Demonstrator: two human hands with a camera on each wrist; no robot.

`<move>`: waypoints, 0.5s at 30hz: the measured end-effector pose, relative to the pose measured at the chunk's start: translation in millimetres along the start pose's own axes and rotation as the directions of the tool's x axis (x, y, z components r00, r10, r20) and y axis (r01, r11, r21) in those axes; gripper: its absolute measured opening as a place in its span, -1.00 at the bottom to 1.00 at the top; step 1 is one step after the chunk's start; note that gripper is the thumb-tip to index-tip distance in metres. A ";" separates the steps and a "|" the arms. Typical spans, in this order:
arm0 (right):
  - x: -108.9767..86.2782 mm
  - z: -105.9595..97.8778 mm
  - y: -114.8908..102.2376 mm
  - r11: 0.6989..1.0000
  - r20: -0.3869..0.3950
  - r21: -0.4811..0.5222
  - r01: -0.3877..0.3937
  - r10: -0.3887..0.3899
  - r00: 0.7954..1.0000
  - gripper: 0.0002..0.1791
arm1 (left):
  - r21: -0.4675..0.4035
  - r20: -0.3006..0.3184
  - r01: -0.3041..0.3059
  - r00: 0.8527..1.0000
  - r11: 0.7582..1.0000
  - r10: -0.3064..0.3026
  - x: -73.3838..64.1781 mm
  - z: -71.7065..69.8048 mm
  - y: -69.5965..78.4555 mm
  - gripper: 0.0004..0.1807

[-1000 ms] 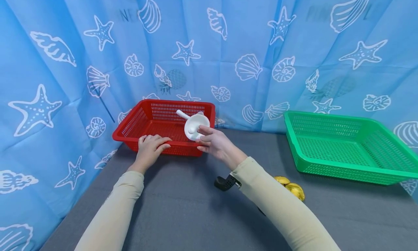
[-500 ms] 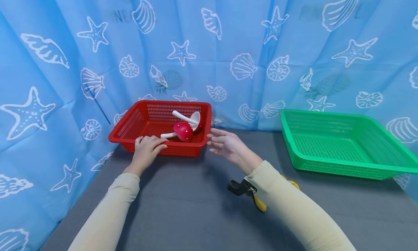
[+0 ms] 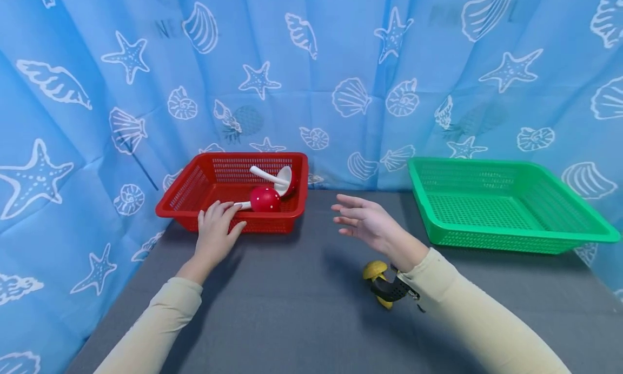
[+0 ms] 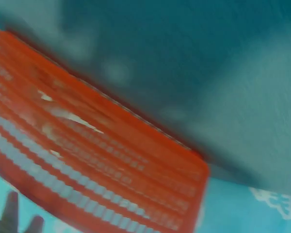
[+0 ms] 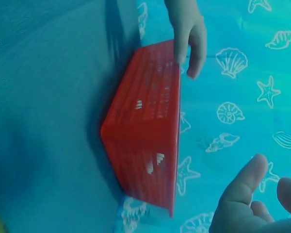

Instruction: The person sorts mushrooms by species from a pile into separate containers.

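Note:
My left hand [image 3: 214,233] is at the front rim of the red basket [image 3: 170,209], its fingers reaching over the edge and its thumb outside. Inside the basket lie two toy mushrooms with white stems: one red, white-dotted cap [image 3: 265,200] close to the front wall, and another mushroom [image 3: 284,180] behind it, its white underside showing. My right hand [image 3: 367,222] hovers above the table between the two baskets, fingers extended and holding nothing. Yellow mushroom-like things [image 3: 375,269] lie below my right wrist, partly hidden by the black wrist mount.
A green basket [image 3: 440,231] stands at the right on the grey table [image 3: 292,309]. Behind everything hangs a blue curtain [image 3: 311,66] printed with shells and starfish. The left wrist view is blurred.
My right hand has let go of a mushroom inside the red basket and drawn back to the right. My left hand stays at the basket rim, its thumb now lower and spread.

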State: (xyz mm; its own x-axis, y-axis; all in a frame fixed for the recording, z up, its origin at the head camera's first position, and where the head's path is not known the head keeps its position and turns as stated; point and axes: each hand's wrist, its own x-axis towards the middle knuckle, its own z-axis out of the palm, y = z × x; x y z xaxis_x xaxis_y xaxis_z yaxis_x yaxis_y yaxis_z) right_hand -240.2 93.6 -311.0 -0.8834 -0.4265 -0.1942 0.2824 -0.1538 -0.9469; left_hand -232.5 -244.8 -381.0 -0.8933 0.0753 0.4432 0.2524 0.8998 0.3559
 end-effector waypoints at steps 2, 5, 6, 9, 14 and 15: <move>-8.2 -6.7 -1.2 1.000 0.000 -0.018 0.012 -0.012 1.000 -0.38 | -0.048 -0.066 -0.006 0.998 0.999 0.002 -6.6 0.9 9.6 -0.41; -20.7 -16.6 -3.0 0.998 -0.005 -0.049 0.030 -0.031 1.000 -0.37 | -0.139 -0.157 -0.030 0.988 0.990 0.008 -15.1 2.1 22.7 -0.49; -24.7 -20.0 -3.4 0.997 -0.005 -0.062 0.038 -0.038 0.999 -0.37 | -0.176 -0.175 -0.040 0.984 0.984 0.009 -17.5 2.5 27.1 -0.52; -37.4 -29.5 -5.2 0.993 -0.004 -0.094 0.069 -0.069 0.998 -0.36 | -0.273 -0.181 -0.063 0.983 0.960 0.013 -24.5 3.7 40.6 -0.58; -56.5 -45.0 -7.3 0.986 -0.009 -0.117 0.117 -0.119 0.993 -0.34 | -0.256 -0.107 -0.118 0.990 0.959 0.093 -35.3 9.8 59.6 -0.58; -60.4 -48.0 -7.4 0.984 -0.016 -0.124 0.125 -0.128 0.992 -0.34 | -0.239 -0.091 -0.134 0.989 0.962 0.115 -37.3 11.4 63.0 -0.57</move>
State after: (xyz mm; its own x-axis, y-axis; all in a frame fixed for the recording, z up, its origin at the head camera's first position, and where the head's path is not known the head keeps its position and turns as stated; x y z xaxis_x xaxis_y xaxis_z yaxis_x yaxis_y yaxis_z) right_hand -207.0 163.2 -304.5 -0.9181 -0.3891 -0.0754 0.1212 -0.0943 -0.9881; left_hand -187.5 -186.1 -384.6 -0.8205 0.1386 0.5545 0.4511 0.7528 0.4794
